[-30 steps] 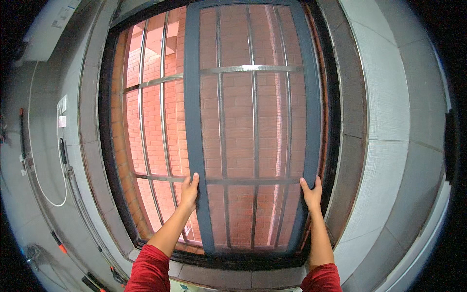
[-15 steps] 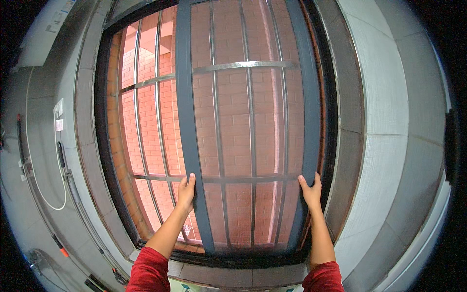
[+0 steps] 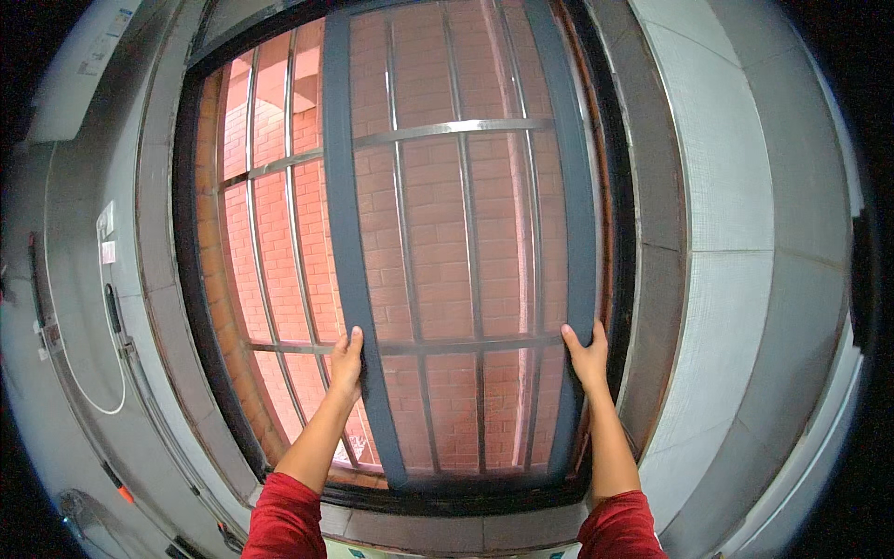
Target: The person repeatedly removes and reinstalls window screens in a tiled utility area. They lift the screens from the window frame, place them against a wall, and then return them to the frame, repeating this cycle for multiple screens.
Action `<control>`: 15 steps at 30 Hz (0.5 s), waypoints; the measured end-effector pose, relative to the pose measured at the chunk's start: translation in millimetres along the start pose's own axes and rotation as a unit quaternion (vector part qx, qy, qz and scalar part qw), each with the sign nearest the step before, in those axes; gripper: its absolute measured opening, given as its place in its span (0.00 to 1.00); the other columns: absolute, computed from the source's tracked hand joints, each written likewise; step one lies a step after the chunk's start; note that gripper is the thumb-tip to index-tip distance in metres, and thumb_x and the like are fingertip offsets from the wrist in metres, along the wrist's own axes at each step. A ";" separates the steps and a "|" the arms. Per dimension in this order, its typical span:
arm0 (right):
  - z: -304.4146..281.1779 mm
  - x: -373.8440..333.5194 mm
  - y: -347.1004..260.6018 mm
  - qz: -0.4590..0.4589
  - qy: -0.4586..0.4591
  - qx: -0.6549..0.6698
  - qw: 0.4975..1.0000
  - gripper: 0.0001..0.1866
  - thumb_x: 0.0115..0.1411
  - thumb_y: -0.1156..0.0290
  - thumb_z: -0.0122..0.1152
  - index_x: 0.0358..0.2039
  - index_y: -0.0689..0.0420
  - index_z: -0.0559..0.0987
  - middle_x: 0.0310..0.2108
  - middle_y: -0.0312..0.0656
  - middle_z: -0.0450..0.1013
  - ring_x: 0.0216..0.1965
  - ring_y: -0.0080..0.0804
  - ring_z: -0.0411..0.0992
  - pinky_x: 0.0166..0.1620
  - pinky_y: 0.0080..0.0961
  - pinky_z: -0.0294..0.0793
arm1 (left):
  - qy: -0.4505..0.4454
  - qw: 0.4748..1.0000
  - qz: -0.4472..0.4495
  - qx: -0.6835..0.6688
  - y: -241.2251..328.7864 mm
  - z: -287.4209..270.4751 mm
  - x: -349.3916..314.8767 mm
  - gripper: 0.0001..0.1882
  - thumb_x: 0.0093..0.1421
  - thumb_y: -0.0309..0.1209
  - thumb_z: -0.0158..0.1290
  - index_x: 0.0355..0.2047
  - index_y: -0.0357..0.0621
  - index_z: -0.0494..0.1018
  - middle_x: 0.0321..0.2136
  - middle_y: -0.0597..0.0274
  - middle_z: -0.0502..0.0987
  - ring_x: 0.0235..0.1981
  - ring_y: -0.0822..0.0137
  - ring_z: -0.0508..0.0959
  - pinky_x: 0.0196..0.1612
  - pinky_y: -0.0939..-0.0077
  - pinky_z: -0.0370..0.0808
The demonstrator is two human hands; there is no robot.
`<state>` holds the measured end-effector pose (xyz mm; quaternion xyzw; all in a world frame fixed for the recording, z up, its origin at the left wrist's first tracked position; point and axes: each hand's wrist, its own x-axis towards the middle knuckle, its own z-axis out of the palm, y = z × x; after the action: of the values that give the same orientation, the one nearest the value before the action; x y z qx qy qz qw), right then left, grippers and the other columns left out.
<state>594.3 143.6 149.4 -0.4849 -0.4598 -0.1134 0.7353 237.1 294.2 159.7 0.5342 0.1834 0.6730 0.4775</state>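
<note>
A tall window screen panel with a blue-grey frame and fine see-through mesh stands upright in the dark window frame. My left hand grips the panel's left upright low down, thumb pointing up on the near face. On the right upright, at about the same height, my right hand holds on with its thumb on the front and fingers around the outer side. Both hands' fingertips are partly hidden behind the frame. Metal security bars run behind the panel and show bare to its left.
Beyond the bars is a brick wall. Grey tiles line the wall at right. Left of the window hang a white cable, long-handled tools and a white box-shaped appliance. A tiled sill runs below.
The view has shifted slightly, so the window sits further left in the picture. Within its opening, the panel appears to have moved a little left. Both hands keep their hold.
</note>
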 end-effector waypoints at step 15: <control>-20.9 -24.0 1.9 0.012 0.017 -0.045 0.999 0.32 0.47 0.62 0.64 0.48 0.69 0.65 0.41 0.52 0.70 0.41 0.39 0.70 0.46 0.29 0.66 | -0.016 0.999 -0.011 -0.033 -14.1 -8.7 -28.5 0.13 0.60 0.38 0.46 0.34 0.40 0.69 0.29 0.66 0.73 0.30 0.76 0.70 0.35 0.80 0.68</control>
<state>594.1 120.8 127.1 -0.5210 -0.4362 -0.1337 0.7214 234.9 279.3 130.5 0.5270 0.1590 0.6646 0.5053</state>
